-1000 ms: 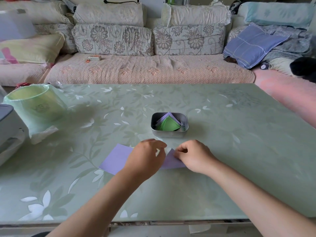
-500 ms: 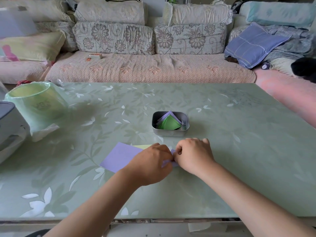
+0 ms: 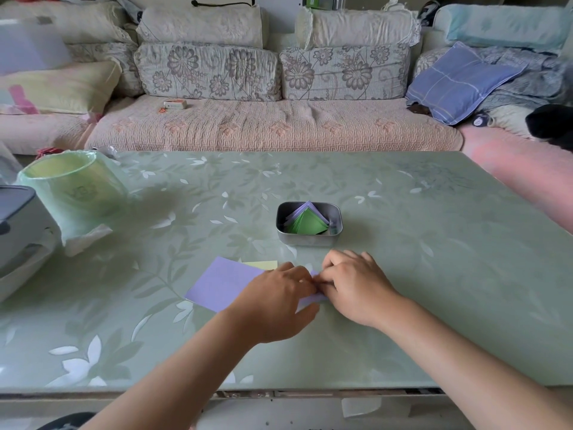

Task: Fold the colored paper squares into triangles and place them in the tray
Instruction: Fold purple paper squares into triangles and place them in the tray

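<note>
Your left grip and right grip meet fingertip to fingertip over a small purple paper lying on the counter. Both have fingers curled and are pinching it. Most of the sheet is hidden beneath them, so the fold stage cannot be read. Working low against the counter likely provides a flat backing for a sharp crease. The unfolded purple square lies partly under the left grip, over a yellow sheet, which keeps supply within reach. The tray sits just beyond both grips and already holds green and purple triangles, so each finished piece should need only a short forward transfer.
</note>
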The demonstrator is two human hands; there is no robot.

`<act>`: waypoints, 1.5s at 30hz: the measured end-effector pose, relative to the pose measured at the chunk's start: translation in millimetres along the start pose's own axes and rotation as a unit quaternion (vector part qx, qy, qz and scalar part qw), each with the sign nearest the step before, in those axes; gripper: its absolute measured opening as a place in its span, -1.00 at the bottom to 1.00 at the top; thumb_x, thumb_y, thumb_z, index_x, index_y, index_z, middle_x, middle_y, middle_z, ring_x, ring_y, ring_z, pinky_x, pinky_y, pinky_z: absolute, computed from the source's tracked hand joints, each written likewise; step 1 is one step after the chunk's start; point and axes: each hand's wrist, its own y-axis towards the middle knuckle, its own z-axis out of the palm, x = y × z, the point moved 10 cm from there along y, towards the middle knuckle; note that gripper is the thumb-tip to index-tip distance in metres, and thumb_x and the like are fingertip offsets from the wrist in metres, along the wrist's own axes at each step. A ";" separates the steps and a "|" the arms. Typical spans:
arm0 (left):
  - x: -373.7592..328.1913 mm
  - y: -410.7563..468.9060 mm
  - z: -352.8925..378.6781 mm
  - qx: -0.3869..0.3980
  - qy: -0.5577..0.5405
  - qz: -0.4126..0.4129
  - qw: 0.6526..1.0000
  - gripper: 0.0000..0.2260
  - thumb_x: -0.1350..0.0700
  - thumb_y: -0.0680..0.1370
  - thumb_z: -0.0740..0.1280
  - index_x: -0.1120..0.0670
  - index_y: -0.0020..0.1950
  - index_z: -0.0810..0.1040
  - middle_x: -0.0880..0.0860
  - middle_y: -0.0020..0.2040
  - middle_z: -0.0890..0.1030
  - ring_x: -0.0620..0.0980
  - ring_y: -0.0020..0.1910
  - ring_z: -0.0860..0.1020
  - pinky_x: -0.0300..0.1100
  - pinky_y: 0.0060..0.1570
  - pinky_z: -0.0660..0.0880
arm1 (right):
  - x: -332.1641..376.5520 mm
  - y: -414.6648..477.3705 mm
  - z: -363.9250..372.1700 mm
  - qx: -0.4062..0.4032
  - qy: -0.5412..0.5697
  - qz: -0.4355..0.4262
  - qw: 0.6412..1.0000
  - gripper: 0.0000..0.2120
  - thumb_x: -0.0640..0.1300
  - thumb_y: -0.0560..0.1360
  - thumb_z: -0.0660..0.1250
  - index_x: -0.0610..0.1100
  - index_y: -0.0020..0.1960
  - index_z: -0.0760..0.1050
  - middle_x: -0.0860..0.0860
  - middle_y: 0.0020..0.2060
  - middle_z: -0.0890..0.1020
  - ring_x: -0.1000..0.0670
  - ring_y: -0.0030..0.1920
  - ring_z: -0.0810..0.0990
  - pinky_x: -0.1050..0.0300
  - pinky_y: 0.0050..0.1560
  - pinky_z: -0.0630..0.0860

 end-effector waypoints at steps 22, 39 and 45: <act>-18.2 -21.6 7.9 -0.039 0.003 0.020 0.999 -0.59 -0.09 0.56 0.17 0.02 0.33 0.56 0.03 0.20 0.53 0.05 0.15 0.47 -0.05 0.03 0.55 | 16.0 -25.1 -1.8 -0.059 -0.012 -0.087 0.994 -0.81 -0.27 0.31 0.35 -0.05 -0.21 0.68 0.07 -0.19 0.57 -0.10 -0.12 0.53 0.04 -0.15 0.45; -11.5 -25.1 3.9 -0.032 0.029 -0.066 0.997 -0.63 -0.07 0.62 0.13 0.03 0.21 0.64 -0.05 0.24 0.52 -0.07 0.24 0.42 -0.11 0.08 0.51 | 13.0 -52.9 8.6 0.031 0.003 -0.057 0.998 -0.60 -0.08 0.42 0.11 -0.06 0.09 0.65 -0.01 0.02 0.60 -0.09 -0.02 0.56 0.02 0.06 0.48; 1.4 -39.2 -3.3 -0.039 0.054 -0.093 0.993 -0.69 -0.02 0.61 0.15 0.08 0.03 0.65 -0.08 0.15 0.56 -0.07 0.14 0.46 -0.08 0.00 0.52 | 10.6 -54.7 6.4 0.014 0.021 -0.038 0.999 -0.55 -0.06 0.43 -0.01 -0.11 0.00 0.64 -0.02 -0.01 0.60 -0.13 -0.08 0.57 0.04 -0.03 0.51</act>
